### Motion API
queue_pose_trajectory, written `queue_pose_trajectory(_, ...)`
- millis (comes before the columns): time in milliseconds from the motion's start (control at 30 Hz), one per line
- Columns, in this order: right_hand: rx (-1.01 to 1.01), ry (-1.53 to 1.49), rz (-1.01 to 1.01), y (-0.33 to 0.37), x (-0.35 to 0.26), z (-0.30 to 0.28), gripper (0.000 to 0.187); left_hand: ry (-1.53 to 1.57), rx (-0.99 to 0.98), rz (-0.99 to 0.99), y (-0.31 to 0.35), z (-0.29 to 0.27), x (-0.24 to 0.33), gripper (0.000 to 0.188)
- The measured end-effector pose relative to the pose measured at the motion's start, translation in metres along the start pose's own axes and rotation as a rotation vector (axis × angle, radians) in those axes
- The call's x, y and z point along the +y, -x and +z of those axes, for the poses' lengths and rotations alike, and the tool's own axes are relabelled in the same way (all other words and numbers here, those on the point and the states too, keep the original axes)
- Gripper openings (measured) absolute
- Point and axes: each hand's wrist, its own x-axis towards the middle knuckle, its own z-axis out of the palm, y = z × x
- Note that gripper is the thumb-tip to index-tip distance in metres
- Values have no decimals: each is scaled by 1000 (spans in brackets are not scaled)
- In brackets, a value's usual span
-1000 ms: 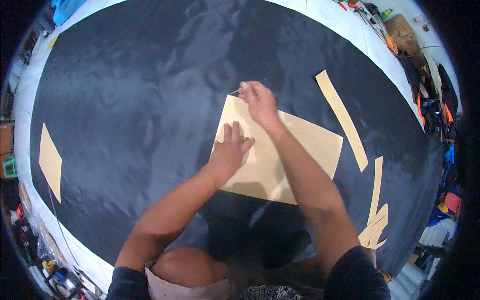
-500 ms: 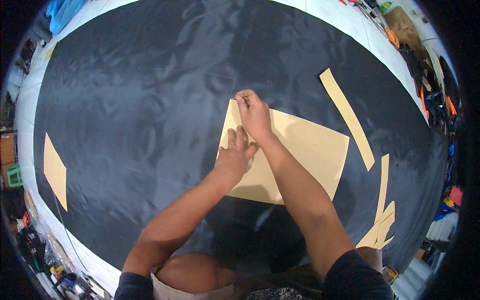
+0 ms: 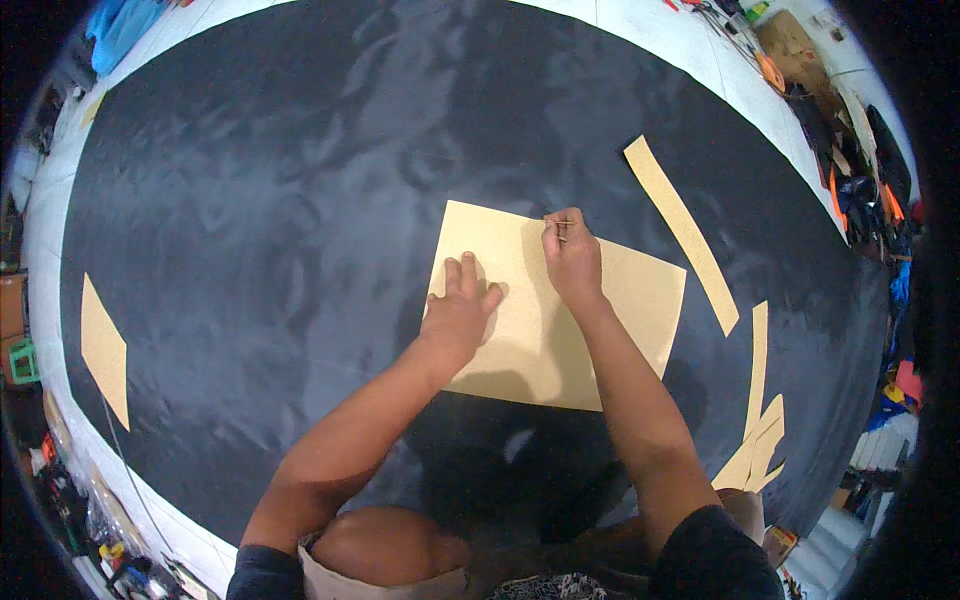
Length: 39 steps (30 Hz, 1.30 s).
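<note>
A four-sided tan sheet, like card, lies flat on a large black sheet of material. My left hand presses down on its left part, fingers spread. At the far edge of the tan sheet is my right hand, its fingers pinched round a thin, light stick-like tool. The tool's tip is too small to make out, so I cannot tell whether it touches the edge.
To the right lie a long tan strip, a narrower strip and several overlapping tan pieces. A tan four-sided piece rests at the far left. White floor rings the black material, with clutter along the right side.
My right hand has slid rightward along the far edge of the tan sheet, from near its far left corner, still pinching the thin tool. My left hand stays pressed on the sheet.
</note>
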Motion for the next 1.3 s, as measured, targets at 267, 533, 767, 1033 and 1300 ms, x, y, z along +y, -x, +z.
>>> queue_pose_trajectory(267, -132, 40, 11, -12, -27, 20, 13, 38, -48, 1, 0, -6, 4, 118)
queue_pose_trajectory(533, 87, 30, 191, 12, 58, -66, 14, 42, 6, 28, -1, -3, 7, 93)
queue_pose_trajectory(767, 24, 115, 229, 11, 59, -69, 15, -14, -71, -14, -3, -8, 9, 119)
queue_pose_trajectory(1033, 113, 50, 290, 17, 79, -104, 15, -53, -74, 0, -1, -10, 9, 113)
queue_pose_trajectory(1300, 197, 84, 343, 29, 128, -156, 17, -53, -75, -11, -3, -15, 16, 121)
